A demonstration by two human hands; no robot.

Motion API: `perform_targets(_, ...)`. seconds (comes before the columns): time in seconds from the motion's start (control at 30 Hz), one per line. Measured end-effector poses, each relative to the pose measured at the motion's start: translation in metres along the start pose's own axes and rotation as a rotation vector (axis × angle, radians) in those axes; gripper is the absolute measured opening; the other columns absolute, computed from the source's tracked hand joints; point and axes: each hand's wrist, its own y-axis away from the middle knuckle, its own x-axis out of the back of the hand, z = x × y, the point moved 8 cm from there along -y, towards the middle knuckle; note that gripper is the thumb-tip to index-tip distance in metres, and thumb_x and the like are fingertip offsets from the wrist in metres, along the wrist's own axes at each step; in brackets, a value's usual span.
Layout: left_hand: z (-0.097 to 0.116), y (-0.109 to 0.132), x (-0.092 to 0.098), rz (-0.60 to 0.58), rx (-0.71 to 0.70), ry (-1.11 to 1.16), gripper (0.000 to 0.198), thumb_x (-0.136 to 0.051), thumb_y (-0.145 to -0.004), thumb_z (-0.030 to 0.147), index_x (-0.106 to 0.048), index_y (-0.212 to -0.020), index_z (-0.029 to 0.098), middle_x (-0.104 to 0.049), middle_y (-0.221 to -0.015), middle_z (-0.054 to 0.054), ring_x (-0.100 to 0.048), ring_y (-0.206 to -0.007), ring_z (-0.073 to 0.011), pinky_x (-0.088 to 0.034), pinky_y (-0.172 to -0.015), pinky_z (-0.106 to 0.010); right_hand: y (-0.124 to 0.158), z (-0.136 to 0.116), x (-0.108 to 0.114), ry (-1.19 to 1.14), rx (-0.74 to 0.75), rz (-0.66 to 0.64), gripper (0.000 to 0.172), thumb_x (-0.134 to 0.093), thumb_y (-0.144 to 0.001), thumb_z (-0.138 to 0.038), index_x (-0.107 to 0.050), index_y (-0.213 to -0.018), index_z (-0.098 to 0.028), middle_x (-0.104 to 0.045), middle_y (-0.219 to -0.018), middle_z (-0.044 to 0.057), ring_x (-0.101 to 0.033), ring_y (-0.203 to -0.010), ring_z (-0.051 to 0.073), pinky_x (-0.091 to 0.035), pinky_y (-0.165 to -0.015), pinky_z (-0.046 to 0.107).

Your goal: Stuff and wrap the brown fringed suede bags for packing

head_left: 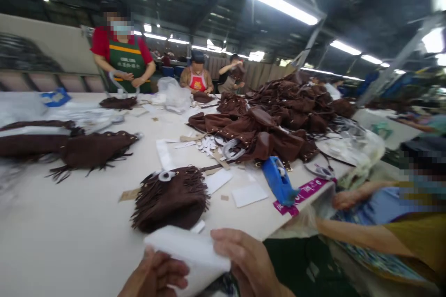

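Observation:
Both my hands are at the bottom edge of the head view, gripping a piece of white foam sheet (pixel 190 253). My left hand (pixel 163 276) pinches its lower left side. My right hand (pixel 245 262) curls over its right edge. Just beyond them a brown fringed suede bag (pixel 172 199) lies on the white table (pixel 69 222), with a white tag on top of it.
More brown fringed bags (pixel 94 148) lie at the left, and a big heap of brown bags (pixel 278 116) fills the right. A blue tape dispenser (pixel 278 181) and white cards (pixel 249 194) sit near the table edge. Other workers stand far behind; a person's arm (pixel 355 234) reaches at right.

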Motion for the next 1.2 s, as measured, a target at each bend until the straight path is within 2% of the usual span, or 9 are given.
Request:
perform_targets(0.1,-0.011,0.028,-0.036,-0.060,0.063,0.489,0.072,-0.058,-0.074,0.072,-0.062,-0.117,0.015,-0.069,-0.103,-0.017,-0.067,-0.092,-0.0353,-0.057,-0.074,-0.049,0.014,-0.011,-0.056,-0.037,0.081,-0.232,0.042,-0.051,-0.094,-0.024,-0.050,-0.132,-0.039,-0.056,-0.136,0.003,-0.054,-0.123,0.024,-0.049,-0.099,0.043)
perform_targets(0.27,-0.062,0.042,0.003,0.349,0.076,0.664,0.053,-0.082,-0.065,0.026,-0.059,-0.111,0.014,-0.071,-0.100,-0.013,-0.070,-0.089,-0.0318,-0.059,-0.072,-0.040,0.030,0.008,-0.094,-0.127,-0.043,-0.538,0.042,-0.055,-0.090,-0.021,-0.056,-0.128,-0.039,-0.051,-0.141,0.004,-0.049,-0.129,0.025,-0.045,-0.103,0.045)
perform_targets(0.37,-0.078,0.030,0.009,0.421,0.091,0.676,0.046,-0.080,-0.069,0.021,-0.058,-0.109,0.014,-0.071,-0.102,-0.013,-0.070,-0.091,-0.0300,-0.060,-0.073,-0.039,0.030,0.027,-0.100,-0.273,-0.263,-0.645,0.054,-0.056,-0.089,-0.024,-0.043,-0.140,-0.034,-0.040,-0.149,0.006,-0.041,-0.135,0.025,-0.041,-0.107,0.046)
perform_targets(0.53,-0.044,0.000,-0.012,0.397,-0.164,0.687,0.045,-0.074,-0.079,0.025,-0.056,-0.120,0.018,-0.066,-0.118,-0.011,-0.064,-0.108,-0.0252,-0.056,-0.088,-0.037,0.025,0.084,-0.130,-0.630,-0.749,-0.332,0.055,-0.057,-0.085,-0.038,-0.042,-0.135,-0.019,-0.057,-0.128,0.015,-0.066,-0.093,0.023,-0.058,-0.072,0.037)
perform_targets(0.6,-0.033,-0.009,-0.015,0.346,-0.214,0.633,0.045,-0.071,-0.081,0.032,-0.056,-0.120,0.017,-0.066,-0.118,-0.012,-0.064,-0.108,-0.0254,-0.054,-0.090,-0.038,0.017,0.102,-0.138,-0.673,-0.806,-0.148,0.052,-0.060,-0.081,-0.037,-0.045,-0.127,-0.017,-0.063,-0.114,0.013,-0.067,-0.089,0.023,-0.058,-0.073,0.037)
perform_targets(0.83,0.011,0.007,0.021,0.278,-0.277,-0.548,0.038,-0.053,-0.089,0.049,-0.066,-0.075,0.016,-0.067,-0.073,-0.005,-0.064,-0.074,-0.0211,-0.051,-0.068,-0.029,-0.016,0.127,-0.135,-0.381,-0.707,0.027,0.048,-0.058,-0.081,-0.031,-0.041,-0.124,-0.019,-0.064,-0.095,0.005,-0.064,-0.085,0.021,-0.053,-0.079,0.037)
perform_targets(1.0,0.095,-0.001,-0.009,0.446,-0.818,-1.200,0.032,-0.048,-0.094,0.031,-0.056,-0.122,0.019,-0.060,-0.125,-0.011,-0.053,-0.118,-0.0263,-0.042,-0.102,-0.040,0.002,0.145,-0.144,-0.314,-0.817,0.114,0.045,-0.059,-0.078,-0.030,-0.039,-0.116,-0.019,-0.055,-0.072,-0.004,-0.058,-0.064,0.017,-0.048,-0.064,0.030)
perform_targets(1.07,0.105,-0.027,-0.025,0.391,-0.941,-1.374,0.045,-0.051,-0.092,0.025,-0.044,-0.137,0.017,-0.050,-0.139,-0.014,-0.044,-0.129,-0.0292,-0.037,-0.108,-0.047,0.006,0.145,-0.144,-0.345,-0.852,0.142,0.050,-0.060,-0.077,-0.030,-0.036,-0.119,-0.019,-0.051,-0.067,-0.007,-0.055,-0.059,0.016,-0.045,-0.060,0.027)
perform_targets(1.2,0.095,-0.071,-0.027,0.203,-0.973,-1.498,0.038,-0.049,-0.091,0.015,-0.051,-0.129,0.017,-0.063,-0.121,-0.011,-0.060,-0.109,-0.0244,-0.051,-0.096,-0.044,-0.002,0.138,-0.136,-0.381,-0.864,0.171,0.062,-0.058,-0.079,-0.029,-0.031,-0.134,-0.020,-0.046,-0.061,-0.010,-0.049,-0.051,0.013,-0.040,-0.053,0.024)
